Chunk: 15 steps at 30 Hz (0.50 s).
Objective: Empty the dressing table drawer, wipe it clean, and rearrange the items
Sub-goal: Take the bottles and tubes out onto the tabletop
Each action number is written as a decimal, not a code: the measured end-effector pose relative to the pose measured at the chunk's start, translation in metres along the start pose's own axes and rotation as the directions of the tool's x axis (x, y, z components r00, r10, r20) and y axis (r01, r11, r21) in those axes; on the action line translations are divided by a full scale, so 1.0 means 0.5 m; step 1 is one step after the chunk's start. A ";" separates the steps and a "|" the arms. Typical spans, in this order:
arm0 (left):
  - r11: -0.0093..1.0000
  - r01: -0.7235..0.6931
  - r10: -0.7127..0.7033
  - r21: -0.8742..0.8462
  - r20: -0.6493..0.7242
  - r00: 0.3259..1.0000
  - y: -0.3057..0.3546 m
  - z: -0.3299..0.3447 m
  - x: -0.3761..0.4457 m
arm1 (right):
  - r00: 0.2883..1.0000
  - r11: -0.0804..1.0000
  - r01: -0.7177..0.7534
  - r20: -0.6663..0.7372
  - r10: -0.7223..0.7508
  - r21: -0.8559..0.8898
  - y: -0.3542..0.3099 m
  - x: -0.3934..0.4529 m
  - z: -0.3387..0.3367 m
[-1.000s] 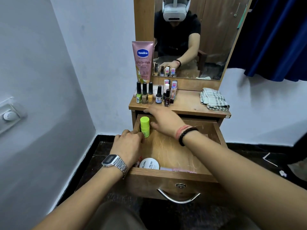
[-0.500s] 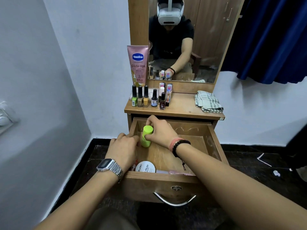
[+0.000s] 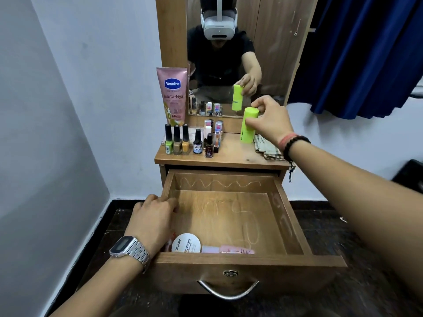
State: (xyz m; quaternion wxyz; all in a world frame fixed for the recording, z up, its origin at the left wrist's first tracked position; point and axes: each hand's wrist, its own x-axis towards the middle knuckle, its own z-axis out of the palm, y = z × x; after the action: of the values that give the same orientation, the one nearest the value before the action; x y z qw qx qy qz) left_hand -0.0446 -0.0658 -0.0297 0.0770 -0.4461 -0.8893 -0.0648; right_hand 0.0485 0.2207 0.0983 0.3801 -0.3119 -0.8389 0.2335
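Drawer (image 3: 229,216) pulled well out of the dressing table (image 3: 231,156), its bare wooden floor showing pale scribbled scratches and a wavy line along the back wall. Most of it is cleared; at about 7 o'clock on its floor, tucked against the front wall, a round white tub of nail polish remover (image 3: 186,243) lies beside a pink tube (image 3: 227,250).

At about 1 o'clock from the drawer, the right hand (image 3: 271,121) holds a lime-green bottle (image 3: 248,128) over the tabletop, thumb and fingers curled round its upper half, the base tilted and just above the wood. The left hand (image 3: 155,216) rests on the drawer's left wall, fingers curled over the rim, steadying it.

To do this well, I'd say set the bottle down flat on the free patch between the nail polish bottles (image 3: 177,140) at 11 o'clock and the folded checked cloth (image 3: 266,147) at 2 o'clock, letting go only once the base sits level; a tall smooth plastic cylinder like that would probably tip easily and knock the little glass bottles. Keep the cloth uncovered, since it looks meant for the wiping.

Behind the glossy, black-capped polishes stands a soft pink Vaseline tube (image 3: 172,94), leaning against the mirror frame (image 3: 170,30).
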 end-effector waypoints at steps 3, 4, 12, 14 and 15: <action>1.000 -0.004 0.004 0.013 -0.001 1.000 -0.001 0.003 0.000 | 0.999 0.998 -0.031 0.020 0.032 -0.054 0.012 0.050 0.038; 1.000 -0.003 0.003 0.017 -0.002 1.000 -0.001 0.004 0.000 | 0.999 0.997 -0.039 0.024 0.041 -0.066 0.014 0.062 0.051; 1.000 -0.015 0.015 0.010 -0.050 0.999 -0.002 0.009 0.002 | 0.997 0.982 -0.054 0.048 0.064 -0.183 0.012 0.110 0.133; 1.000 -0.016 0.017 0.019 -0.055 0.998 -0.003 0.012 0.002 | 0.996 0.979 -0.057 0.052 0.069 -0.197 0.015 0.115 0.140; 1.000 -0.017 0.018 0.022 -0.060 0.998 -0.003 0.013 0.002 | 0.996 0.977 -0.058 0.056 0.071 -0.203 0.018 0.116 0.142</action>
State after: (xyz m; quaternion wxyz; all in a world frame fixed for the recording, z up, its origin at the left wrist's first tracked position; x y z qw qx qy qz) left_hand -0.0468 -0.0646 -0.0360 0.1091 -0.4509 -0.8833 -0.0679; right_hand -0.0339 0.2568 0.0785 0.3124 -0.3683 -0.8591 0.1695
